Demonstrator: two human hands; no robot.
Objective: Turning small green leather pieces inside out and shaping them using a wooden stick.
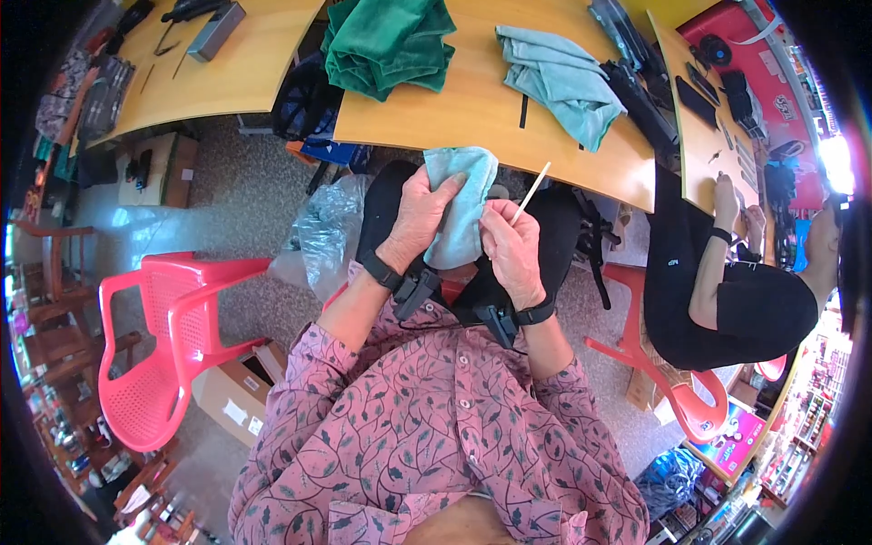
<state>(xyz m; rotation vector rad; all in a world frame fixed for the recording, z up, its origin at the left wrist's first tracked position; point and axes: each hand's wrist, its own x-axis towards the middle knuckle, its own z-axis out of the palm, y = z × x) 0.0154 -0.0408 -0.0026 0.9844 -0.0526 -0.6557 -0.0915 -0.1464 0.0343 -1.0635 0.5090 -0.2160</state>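
Over my lap I hold a folded piece of light teal, velvety cloth (461, 218), narrow and upright. My left hand (418, 216) is closed on its left side, with the thumb lying on top. At the cloth's right edge my right hand (512, 250) pinches with bent fingers. A thin, pale stick (532, 192), like a wooden skewer, pokes up and rightward out of the right hand. Its lower end is hidden in the fingers. Whether the right fingertips also grip the cloth's edge is hard to make out.
On the yellow table (391, 123) ahead lie a heap of green cloth (386, 45) and folded light teal cloth (561, 84). A pink plastic chair (168, 341) stands left, near a clear plastic bag (331, 236). A person in black (727, 309) sits at the right.
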